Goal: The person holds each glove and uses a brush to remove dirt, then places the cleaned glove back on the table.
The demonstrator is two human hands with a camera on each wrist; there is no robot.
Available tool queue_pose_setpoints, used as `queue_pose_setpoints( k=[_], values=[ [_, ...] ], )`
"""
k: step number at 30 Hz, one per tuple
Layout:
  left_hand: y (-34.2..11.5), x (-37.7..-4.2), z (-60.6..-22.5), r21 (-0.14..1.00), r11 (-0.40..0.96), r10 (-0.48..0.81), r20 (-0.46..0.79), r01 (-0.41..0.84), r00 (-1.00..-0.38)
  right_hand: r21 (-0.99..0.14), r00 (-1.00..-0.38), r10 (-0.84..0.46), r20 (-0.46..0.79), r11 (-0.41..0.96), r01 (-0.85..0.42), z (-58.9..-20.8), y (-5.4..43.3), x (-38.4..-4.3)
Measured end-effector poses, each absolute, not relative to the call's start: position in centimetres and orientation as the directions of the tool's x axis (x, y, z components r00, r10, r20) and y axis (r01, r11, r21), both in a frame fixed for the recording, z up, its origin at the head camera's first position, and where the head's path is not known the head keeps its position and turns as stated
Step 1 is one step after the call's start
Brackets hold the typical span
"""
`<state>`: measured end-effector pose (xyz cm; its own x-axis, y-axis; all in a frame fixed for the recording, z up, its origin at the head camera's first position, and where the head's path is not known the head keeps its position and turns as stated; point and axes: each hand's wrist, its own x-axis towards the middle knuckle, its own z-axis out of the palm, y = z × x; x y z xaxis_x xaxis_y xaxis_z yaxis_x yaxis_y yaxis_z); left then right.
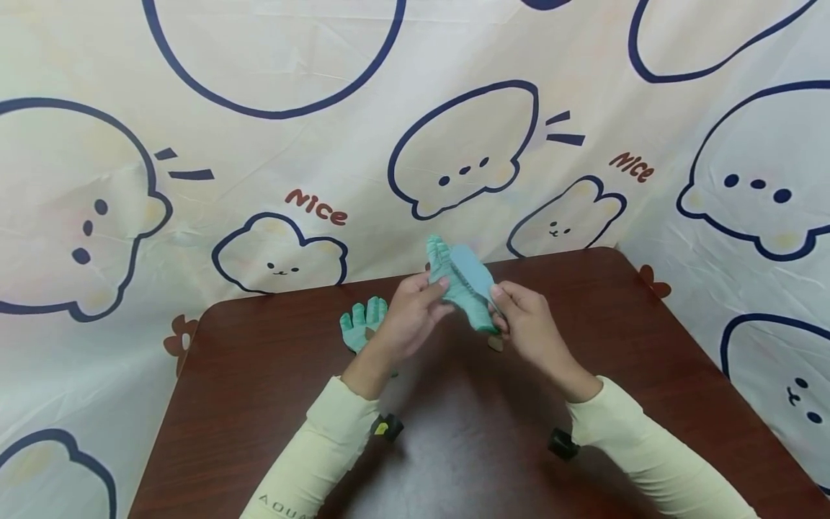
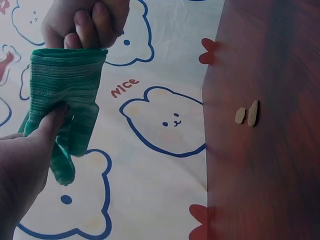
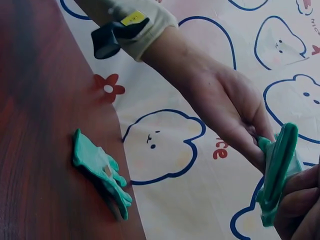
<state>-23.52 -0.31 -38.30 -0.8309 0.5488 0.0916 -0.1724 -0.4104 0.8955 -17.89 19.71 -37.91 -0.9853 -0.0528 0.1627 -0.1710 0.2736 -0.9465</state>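
Raised above the far side of the table, a green knitted glove (image 1: 459, 294) is gripped by my left hand (image 1: 415, 313), thumb on top. My right hand (image 1: 528, 321) pinches a light blue brush (image 1: 473, 269), its bristle edge lying along the glove. In the left wrist view the glove (image 2: 67, 85) shows its ribbed cuff towards the right hand (image 2: 90, 25), and the left thumb presses near its middle. The right wrist view shows the cuff opening beside the right fingers (image 3: 297, 202); the brush is mostly hidden there. A second green glove (image 3: 97, 162) lies on the table.
Two small tan pieces (image 2: 253, 114) lie on the brown table (image 1: 272, 404), and another brown bit rests on the second glove. Printed cloth (image 1: 363, 151) hangs around the table's back and sides. Each wrist carries a small black camera (image 1: 563, 444).
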Motion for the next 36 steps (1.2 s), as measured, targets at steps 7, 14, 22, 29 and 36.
queue_pose_setpoints(
  k=[7,14,22,29,36],
  values=[
    [-0.4,-23.4,-38.5,0.881,-0.425,0.567,0.081,-0.207,-0.820,-0.941,-0.990,0.004,0.139,0.312,-0.131,-38.0,20.8,-18.1],
    [-0.1,-23.4,-38.9,0.872,-0.438,0.553,0.071,-0.217,-0.830,-0.944,-0.991,0.039,0.125,0.312,-0.107,-38.4,21.6,-18.6],
    [-0.6,-23.3,-38.5,0.886,-0.416,0.515,0.041,-0.207,-0.856,-0.965,-0.990,0.059,0.128,0.240,-0.110,-37.8,22.0,-18.6],
    [-0.1,-23.5,-38.4,0.890,-0.413,0.539,0.070,-0.191,-0.839,-0.968,-0.985,-0.100,0.141,0.195,-0.158,-38.2,19.9,-17.5],
    [-0.3,-23.3,-38.4,0.886,-0.411,0.543,0.049,-0.215,-0.838,-0.914,-0.982,0.005,0.189,0.367,-0.174,-38.5,20.4,-17.8]
  ],
)
